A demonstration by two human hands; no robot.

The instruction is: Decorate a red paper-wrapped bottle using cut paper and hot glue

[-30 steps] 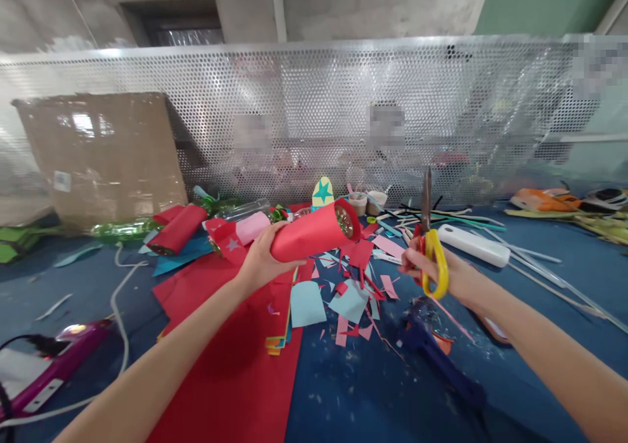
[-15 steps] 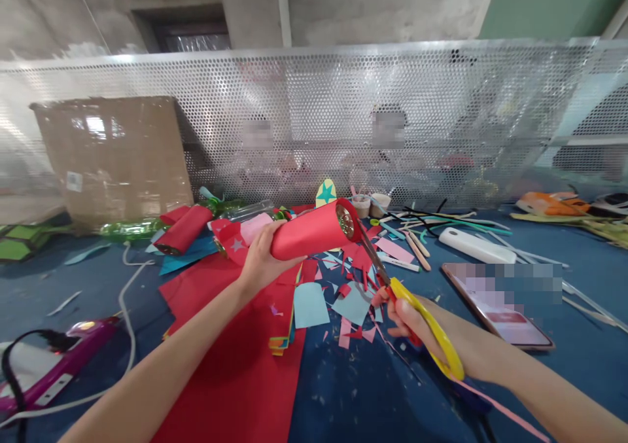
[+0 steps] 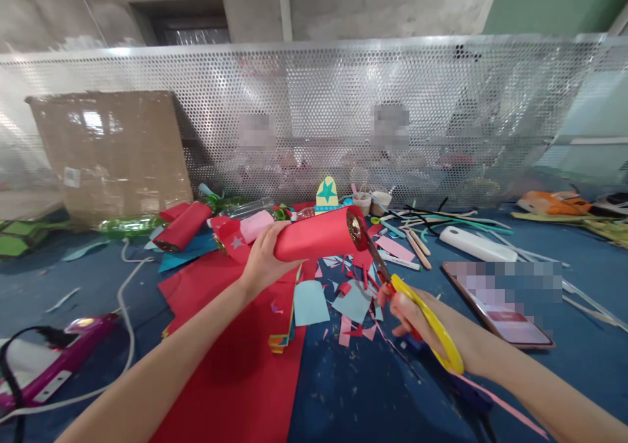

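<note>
My left hand [image 3: 265, 256] is closed round a bottle wrapped in red paper [image 3: 314, 233], held tilted above the table. Its shiny dark-gold round base faces right. In my right hand [image 3: 412, 309] are scissors [image 3: 426, 315] with yellow and red handles. Their blades point up and left and reach the paper rim at the bottle's base; whether they grip paper there I cannot tell. Below lie light blue paper pieces [image 3: 311, 303] and several red and pink scraps. Red paper sheets [image 3: 235, 371] spread under my left forearm.
Another red-wrapped bottle [image 3: 184, 227] and a green bottle [image 3: 130, 227] lie back left, before a cardboard sheet [image 3: 112, 155]. A phone [image 3: 495, 305] and a white glue gun-like bar [image 3: 477, 244] are at right. A purple power strip [image 3: 63, 364] with cables sits left. Perforated metal [image 3: 324, 103] stands behind.
The wrapped bottle has shifted slightly right and its base has come a little lower. The scissors stay at its rim. More of the yellow star piece behind shows.
</note>
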